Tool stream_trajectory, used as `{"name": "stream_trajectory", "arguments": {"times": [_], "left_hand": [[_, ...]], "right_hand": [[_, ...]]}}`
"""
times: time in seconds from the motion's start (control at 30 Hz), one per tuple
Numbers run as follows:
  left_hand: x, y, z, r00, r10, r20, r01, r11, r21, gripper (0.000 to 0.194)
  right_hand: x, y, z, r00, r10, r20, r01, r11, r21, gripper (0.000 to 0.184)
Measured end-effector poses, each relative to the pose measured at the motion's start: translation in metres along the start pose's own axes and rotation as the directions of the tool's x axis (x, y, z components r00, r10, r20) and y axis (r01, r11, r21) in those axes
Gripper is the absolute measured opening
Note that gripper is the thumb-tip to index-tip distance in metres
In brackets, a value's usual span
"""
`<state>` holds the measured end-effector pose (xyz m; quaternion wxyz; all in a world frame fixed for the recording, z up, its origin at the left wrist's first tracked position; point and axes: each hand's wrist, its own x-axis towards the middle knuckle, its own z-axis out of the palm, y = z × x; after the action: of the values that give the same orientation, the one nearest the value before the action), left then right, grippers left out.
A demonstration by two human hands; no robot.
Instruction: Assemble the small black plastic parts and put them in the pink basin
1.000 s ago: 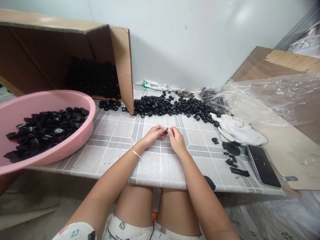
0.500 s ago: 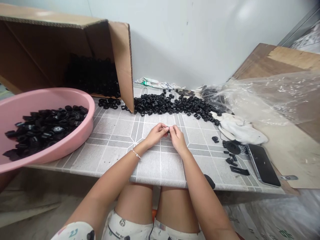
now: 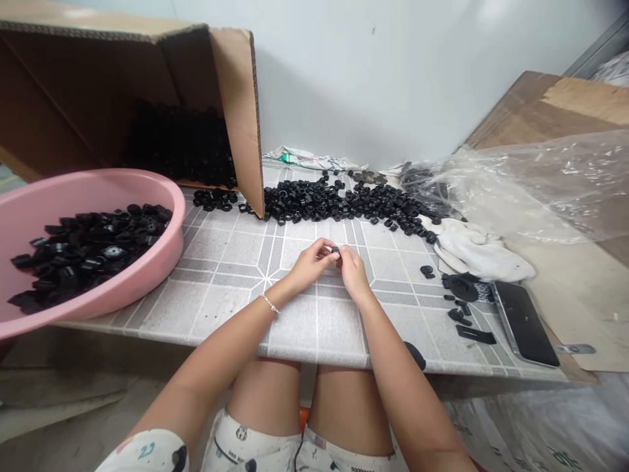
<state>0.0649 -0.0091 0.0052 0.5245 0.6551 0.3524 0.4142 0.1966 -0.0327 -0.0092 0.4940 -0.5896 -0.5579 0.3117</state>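
Observation:
Between the fingertips of both hands is a small black plastic piece [image 3: 335, 250], held just above the tablecloth. My left hand [image 3: 314, 261] pinches it from the left, thumb and forefinger closed. From the other side my right hand [image 3: 352, 267] grips it too, its fingers curled and partly hidden. Behind the hands spreads a pile of small black ring-like parts [image 3: 314, 202]. At the left, a pink basin [image 3: 177, 216] holds many black pieces, some with a round, toothed face.
A cardboard box [image 3: 240, 111] lies on its side at the back left with more black parts inside. To the right are a white cloth [image 3: 484, 252], a phone [image 3: 525, 322], clear plastic sheeting [image 3: 535, 190] and a few loose black pieces [image 3: 476, 334]. A wall stands behind.
The black piece now shows more clearly between my fingertips, and both hands have shifted slightly. The view has moved a little; the things around lie as before.

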Motion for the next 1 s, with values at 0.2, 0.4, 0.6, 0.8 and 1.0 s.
{"name": "stream_trajectory", "arguments": {"times": [0.2, 0.4, 0.6, 0.8, 1.0], "left_hand": [[0.003, 0.005, -0.002, 0.966, -0.254, 0.050, 0.254, 0.895, -0.367, 0.038], [0.002, 0.002, -0.003, 0.959, -0.274, 0.067, 0.279, 0.886, -0.370, 0.042], [0.000, 0.004, 0.001, 0.985, -0.165, 0.057, 0.175, 0.933, -0.316, 0.042], [-0.003, 0.010, -0.004, 0.993, 0.112, 0.035, -0.111, 0.994, -0.017, 0.029], [0.006, 0.027, -0.027, 0.995, 0.092, -0.049, -0.099, 0.976, -0.193, 0.030]], "right_hand": [[-0.007, -0.012, -0.003, 0.977, -0.210, 0.039, 0.214, 0.955, -0.204, 0.031], [-0.008, -0.012, 0.001, 0.971, -0.229, 0.063, 0.237, 0.937, -0.257, 0.029], [-0.007, -0.011, 0.004, 0.978, -0.209, -0.007, 0.205, 0.964, -0.172, 0.034], [-0.006, -0.010, 0.006, 0.997, -0.078, 0.020, 0.076, 0.995, 0.064, 0.043], [0.001, -0.002, 0.004, 0.996, -0.030, 0.080, 0.009, 0.966, 0.259, 0.041]]}}
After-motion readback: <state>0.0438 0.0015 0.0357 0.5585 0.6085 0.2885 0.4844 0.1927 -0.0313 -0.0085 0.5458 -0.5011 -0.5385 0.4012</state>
